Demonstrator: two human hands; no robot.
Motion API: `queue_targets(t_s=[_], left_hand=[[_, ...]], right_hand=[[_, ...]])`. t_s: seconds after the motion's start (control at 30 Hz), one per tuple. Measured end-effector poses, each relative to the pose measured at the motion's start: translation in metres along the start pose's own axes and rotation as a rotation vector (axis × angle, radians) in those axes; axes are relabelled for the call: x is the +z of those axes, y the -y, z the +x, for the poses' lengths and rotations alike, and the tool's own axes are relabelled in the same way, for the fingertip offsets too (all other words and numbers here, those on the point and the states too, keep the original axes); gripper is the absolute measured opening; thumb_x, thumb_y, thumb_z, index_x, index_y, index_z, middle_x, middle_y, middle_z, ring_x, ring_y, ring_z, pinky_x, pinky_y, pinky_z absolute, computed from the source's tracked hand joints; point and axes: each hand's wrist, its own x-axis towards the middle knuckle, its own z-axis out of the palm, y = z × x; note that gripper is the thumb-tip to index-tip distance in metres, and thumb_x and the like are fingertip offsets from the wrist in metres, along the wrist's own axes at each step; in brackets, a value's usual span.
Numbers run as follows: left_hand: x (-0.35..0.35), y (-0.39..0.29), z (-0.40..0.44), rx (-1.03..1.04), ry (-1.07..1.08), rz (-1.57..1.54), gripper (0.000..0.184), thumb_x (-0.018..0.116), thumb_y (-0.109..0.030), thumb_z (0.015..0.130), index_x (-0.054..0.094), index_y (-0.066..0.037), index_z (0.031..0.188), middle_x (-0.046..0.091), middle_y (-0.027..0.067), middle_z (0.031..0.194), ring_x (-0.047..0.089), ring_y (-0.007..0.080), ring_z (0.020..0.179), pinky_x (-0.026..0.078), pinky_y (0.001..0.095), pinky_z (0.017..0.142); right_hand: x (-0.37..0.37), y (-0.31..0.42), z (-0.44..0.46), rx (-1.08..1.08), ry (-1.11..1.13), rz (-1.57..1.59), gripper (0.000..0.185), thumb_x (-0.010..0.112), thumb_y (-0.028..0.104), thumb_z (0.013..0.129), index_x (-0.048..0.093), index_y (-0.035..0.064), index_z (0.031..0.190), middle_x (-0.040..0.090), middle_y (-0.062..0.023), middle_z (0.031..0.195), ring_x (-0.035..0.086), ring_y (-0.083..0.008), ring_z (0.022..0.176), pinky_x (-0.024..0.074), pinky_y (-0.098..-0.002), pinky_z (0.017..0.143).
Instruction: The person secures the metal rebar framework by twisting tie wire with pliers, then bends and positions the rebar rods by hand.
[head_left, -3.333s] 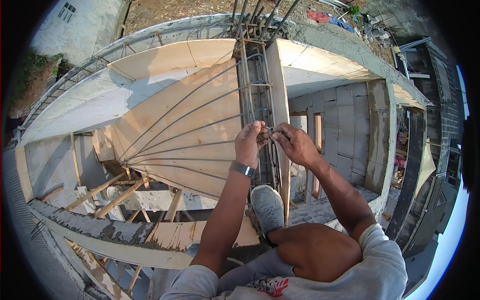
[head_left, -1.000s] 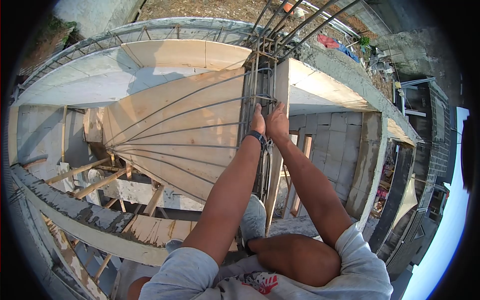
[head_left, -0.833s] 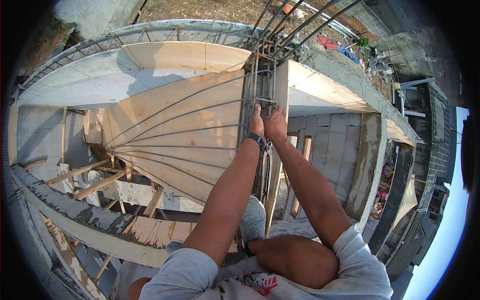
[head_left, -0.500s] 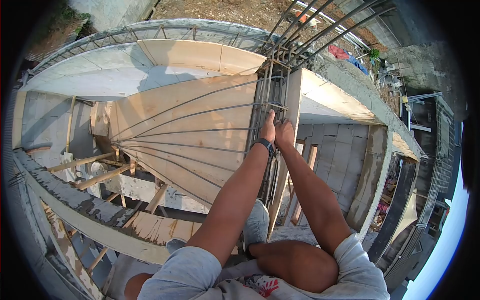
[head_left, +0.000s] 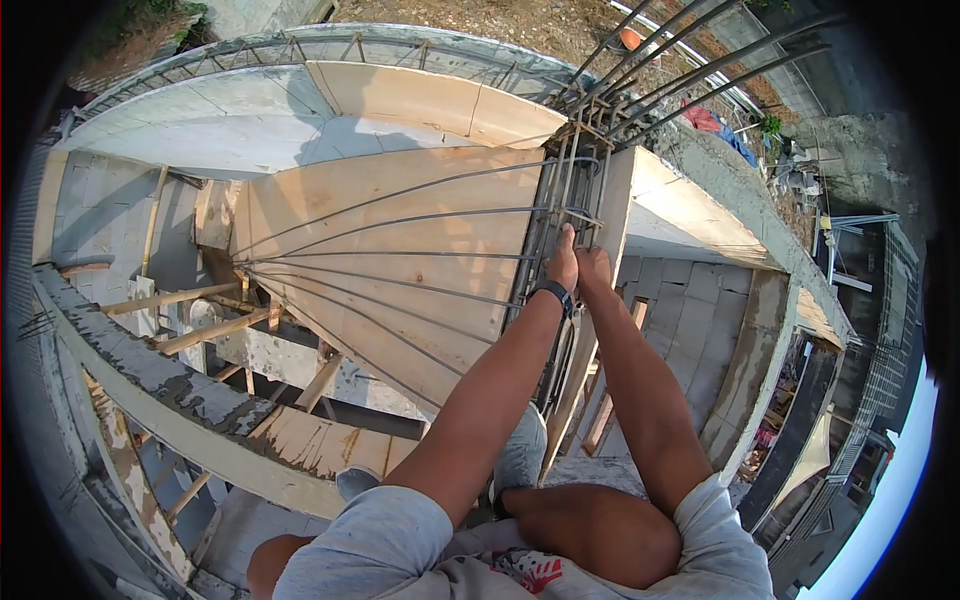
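My left hand [head_left: 563, 264], with a dark watch [head_left: 556, 293] on its wrist, rests at the rebar cage [head_left: 572, 180], thumb pointing up along the bars. Pressed close to its right, my right hand [head_left: 594, 271] is curled by the plywood side board [head_left: 618, 205]. Both hands look closed; their fingertips and whatever they grip are hidden. Thin steel bars [head_left: 410, 215] fan out leftward from the cage over a plywood panel [head_left: 400, 185]. A grey shoe [head_left: 525, 450] stands near the cage's lower end.
Thick rebar ends [head_left: 690, 70] stick up at the top right. Drops open on both sides, with wooden props [head_left: 215, 330] below at the left and a block wall [head_left: 690, 310] at the right. A mortar-stained beam [head_left: 180, 395] curves across the lower left.
The camera has turned, so the scene sits further right. My hands stay together at the same part of the cage, with little visible change in their grip.
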Motion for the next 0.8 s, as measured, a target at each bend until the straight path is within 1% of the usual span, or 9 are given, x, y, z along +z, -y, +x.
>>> queue_targets(t_s=[0.23, 0.37, 0.4, 0.47, 0.57, 0.67, 0.73, 0.77, 0.8], left_hand=[[-0.003, 0.009, 0.007, 0.017, 0.078, -0.088, 0.098, 0.037, -0.078, 0.087, 0.02, -0.009, 0.154, 0.034, 0.0171, 0.153, 0.04, 0.0295, 0.135, 0.031, 0.0468, 0.11], [-0.004, 0.007, 0.008, 0.037, 0.086, -0.084, 0.097, 0.037, -0.078, 0.087, 0.018, -0.011, 0.155, 0.035, 0.0162, 0.152, 0.04, 0.0292, 0.135, 0.031, 0.0467, 0.11], [-0.004, 0.009, 0.01, 0.055, 0.059, -0.054, 0.097, 0.036, -0.078, 0.087, 0.022, -0.009, 0.154, 0.035, 0.0175, 0.152, 0.04, 0.0296, 0.134, 0.03, 0.0443, 0.111], [-0.006, 0.012, 0.014, 0.088, 0.001, 0.005, 0.095, 0.034, -0.077, 0.089, 0.028, -0.005, 0.152, 0.035, 0.0199, 0.151, 0.041, 0.0304, 0.133, 0.029, 0.0394, 0.111], [-0.016, 0.02, 0.029, 0.039, 0.133, -0.01, 0.098, 0.037, -0.08, 0.085, 0.02, -0.013, 0.155, 0.033, 0.0172, 0.153, 0.037, 0.0296, 0.137, 0.03, 0.0476, 0.111], [-0.011, 0.013, 0.019, 0.042, 0.039, 0.071, 0.098, 0.039, -0.081, 0.084, 0.025, -0.015, 0.154, 0.031, 0.0171, 0.154, 0.034, 0.0301, 0.139, 0.029, 0.0477, 0.111], [-0.003, 0.005, 0.008, 0.005, -0.112, 0.173, 0.099, 0.041, -0.082, 0.082, 0.027, -0.014, 0.153, 0.028, 0.0195, 0.155, 0.029, 0.0318, 0.142, 0.028, 0.0476, 0.112], [-0.008, 0.019, 0.027, 0.071, -0.077, 0.141, 0.099, 0.04, -0.082, 0.082, 0.028, -0.014, 0.153, 0.027, 0.0213, 0.155, 0.026, 0.0327, 0.143, 0.026, 0.0465, 0.113], [-0.013, 0.033, 0.047, 0.137, -0.04, 0.11, 0.099, 0.04, -0.081, 0.083, 0.028, -0.013, 0.153, 0.026, 0.0232, 0.155, 0.024, 0.0336, 0.144, 0.024, 0.0454, 0.114]], right_hand=[[0.006, -0.017, 0.014, -0.353, 0.071, -0.413, 0.039, 0.046, 0.024, 0.091, 0.068, -0.0079, 0.085, 0.066, -0.0305, 0.085, 0.068, -0.0428, 0.086, 0.0533, -0.0467, 0.072], [0.011, -0.027, 0.022, -0.563, 0.103, -0.641, 0.036, 0.052, 0.023, 0.089, 0.067, -0.0086, 0.083, 0.066, -0.0304, 0.084, 0.069, -0.042, 0.083, 0.0532, -0.0465, 0.07], [0.009, -0.024, 0.021, -0.536, 0.11, -0.668, 0.036, 0.053, 0.024, 0.088, 0.067, -0.009, 0.084, 0.066, -0.0312, 0.086, 0.068, -0.0425, 0.084, 0.0528, -0.047, 0.069], [0.009, -0.019, 0.013, -0.392, 0.077, -0.46, 0.037, 0.056, 0.026, 0.086, 0.067, -0.0098, 0.084, 0.066, -0.0326, 0.086, 0.068, -0.0433, 0.084, 0.052, -0.0479, 0.069], [0.013, -0.016, 0.002, -0.04, -0.058, 0.142, 0.042, 0.059, 0.03, 0.086, 0.066, -0.0119, 0.081, 0.065, -0.0331, 0.08, 0.069, -0.0424, 0.079, 0.0506, -0.0491, 0.064], [0.017, -0.021, 0.01, -0.091, -0.085, 0.104, 0.045, 0.06, 0.031, 0.085, 0.066, -0.0134, 0.082, 0.066, -0.0311, 0.078, 0.07, -0.0396, 0.074, 0.0513, -0.048, 0.063], [0.005, -0.005, 0.01, 0.011, 0.11, -0.017, 0.046, 0.06, 0.033, 0.087, 0.066, -0.0126, 0.084, 0.068, -0.0285, 0.083, 0.071, -0.0365, 0.077, 0.0522, -0.0459, 0.064], [-0.003, 0.02, -0.006, 0.014, 0.078, -0.134, 0.046, 0.061, 0.034, 0.087, 0.067, -0.0114, 0.085, 0.069, -0.0263, 0.085, 0.071, -0.0347, 0.078, 0.0526, -0.0443, 0.065], [0.001, 0.007, 0.006, -0.076, 0.095, -0.273, 0.047, 0.061, 0.036, 0.088, 0.067, -0.0102, 0.087, 0.07, -0.024, 0.087, 0.071, -0.0329, 0.078, 0.0528, -0.0429, 0.065]])
